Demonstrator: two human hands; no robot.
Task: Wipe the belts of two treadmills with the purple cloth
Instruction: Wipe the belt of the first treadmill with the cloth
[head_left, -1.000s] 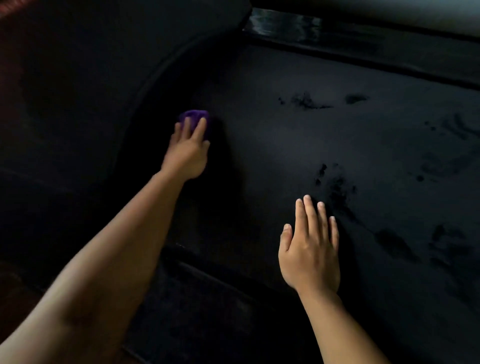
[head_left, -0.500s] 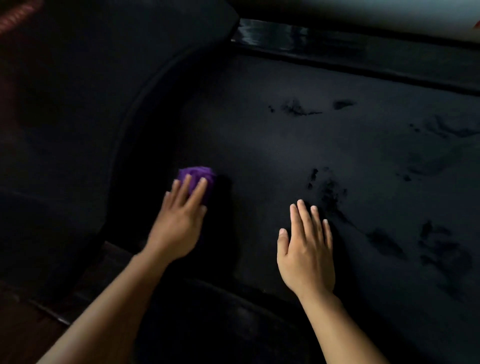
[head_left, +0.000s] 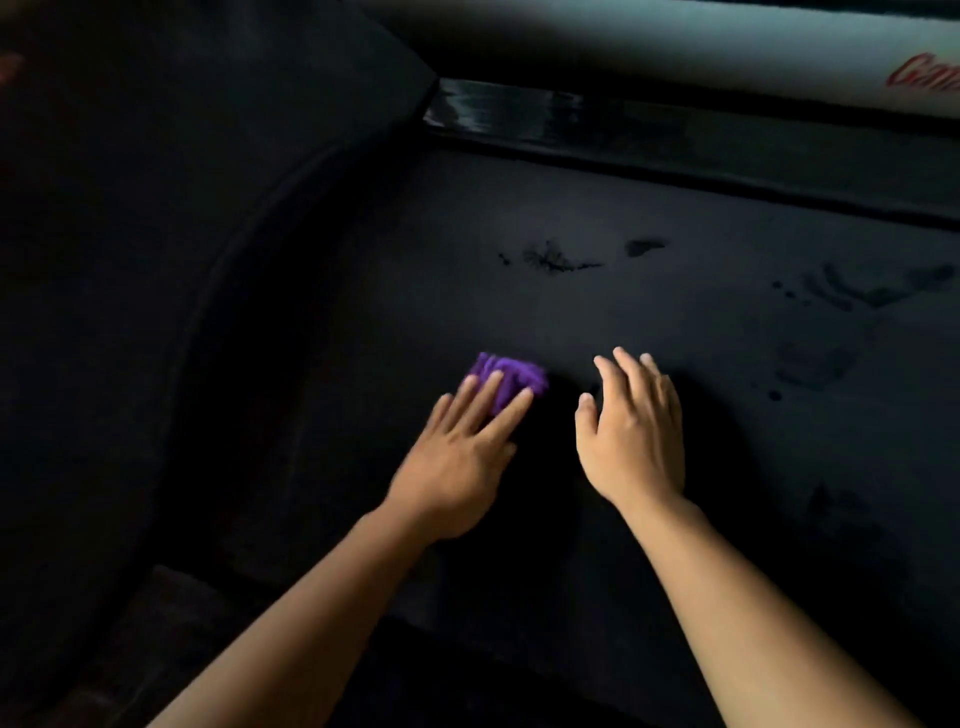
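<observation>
While left hand (head_left: 457, 457) presses purple cloth (head_left: 511, 379) onto belt (head_left: 623, 312), fingers straight, right hand (head_left: 631, 441) spreads flat

The left hand (head_left: 457, 457) lies flat with straight fingers pressed on a bunched purple cloth (head_left: 511, 379) on the dark treadmill belt (head_left: 597, 312). Just beside it, the right hand (head_left: 631, 441) rests palm down, fingers spread. Dark smudges (head_left: 550, 259) mark the belt farther off, before a glossy black side rail (head_left: 519, 117)
</observation>
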